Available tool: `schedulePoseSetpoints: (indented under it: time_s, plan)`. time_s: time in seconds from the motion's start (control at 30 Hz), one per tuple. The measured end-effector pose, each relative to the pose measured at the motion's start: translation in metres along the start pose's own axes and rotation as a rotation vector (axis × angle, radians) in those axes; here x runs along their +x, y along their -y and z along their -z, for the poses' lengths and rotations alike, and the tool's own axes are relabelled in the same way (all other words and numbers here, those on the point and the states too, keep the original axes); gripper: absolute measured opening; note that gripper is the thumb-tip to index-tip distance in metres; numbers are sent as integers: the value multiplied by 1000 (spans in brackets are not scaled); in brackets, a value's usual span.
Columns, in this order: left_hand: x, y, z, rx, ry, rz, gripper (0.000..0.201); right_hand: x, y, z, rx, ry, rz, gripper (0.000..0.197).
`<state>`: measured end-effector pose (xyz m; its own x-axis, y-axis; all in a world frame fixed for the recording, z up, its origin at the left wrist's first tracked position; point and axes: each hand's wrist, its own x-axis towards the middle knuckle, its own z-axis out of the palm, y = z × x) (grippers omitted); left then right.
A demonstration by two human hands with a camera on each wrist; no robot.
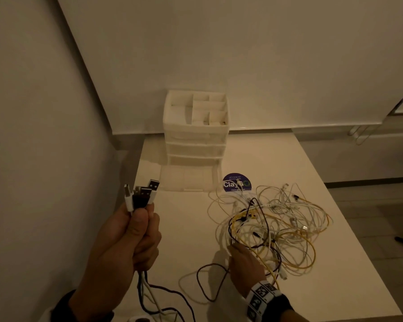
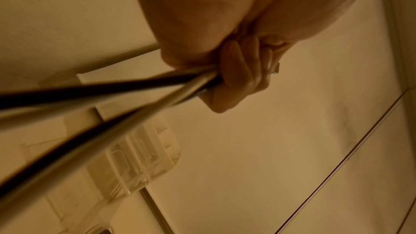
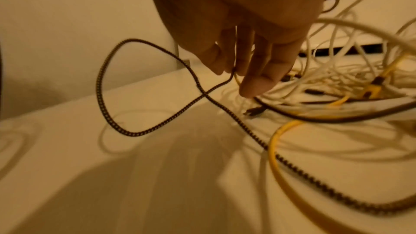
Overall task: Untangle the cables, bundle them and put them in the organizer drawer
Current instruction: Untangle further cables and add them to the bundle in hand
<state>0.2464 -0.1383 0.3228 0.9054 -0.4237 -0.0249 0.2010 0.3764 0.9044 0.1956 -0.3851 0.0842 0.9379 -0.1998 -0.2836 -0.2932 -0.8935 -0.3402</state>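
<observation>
Four USB plugs (image 1: 142, 192) stood up out of the left hand (image 1: 128, 238) at lower left of the head view, two white and two black; the fist was clenched around their leads, which trailed down off the frame's bottom edge. One tangle (image 1: 272, 228) of white, yellow and black cables lay on the worktop (image 1: 335, 263) at centre right. The right hand (image 1: 246, 267) reached into its near edge, fingers loosely extended, pinching a black braided cable (image 3: 108, 95). One organizer (image 1: 196, 126) stood behind, bottom drawer (image 1: 189, 180) pulled out.
</observation>
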Motion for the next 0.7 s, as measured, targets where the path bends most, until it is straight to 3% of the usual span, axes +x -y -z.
schedulePoseSetpoints:
  time_s: [0.07, 0.17, 0.23, 0.3, 0.33, 0.4, 0.5, 0.6, 0.67, 0.7]
  plan:
    - [2, -1, 1, 6, -6, -5, 60, -1, -3, 16, 57, -91, 28, 37]
    - [7, -2, 1, -5, 1, -9, 58, 0, -7, 37, 296, -204, -56, 22]
    - [12, -1, -1, -1, 12, -13, 57, 4, -4, 54, 701, -265, -179, 17]
    - [18, 1, -6, -12, 8, -14, 57, 8, 3, 77, 1256, -246, -277, 23]
    - [23, 3, -8, -22, 10, -15, 54, 9, 6, 91, 1506, -200, -286, 27]
    - [29, 5, -16, -37, 20, -2, 49, 10, 10, 115, 1785, -127, -248, 34]
    - [39, 5, -25, -33, 49, -4, 47, 9, 11, 143, 1945, -57, -147, 46]
    - [50, 5, -33, -21, 48, -10, 45, -2, 12, 167, 1944, -6, -27, 47]
    - [58, 7, -39, -3, 18, 7, 46, -10, 13, 183, 1793, -4, 87, 48]
    - [63, 9, -42, 6, -4, 24, 48, -14, 13, 190, 1590, -37, 155, 50]
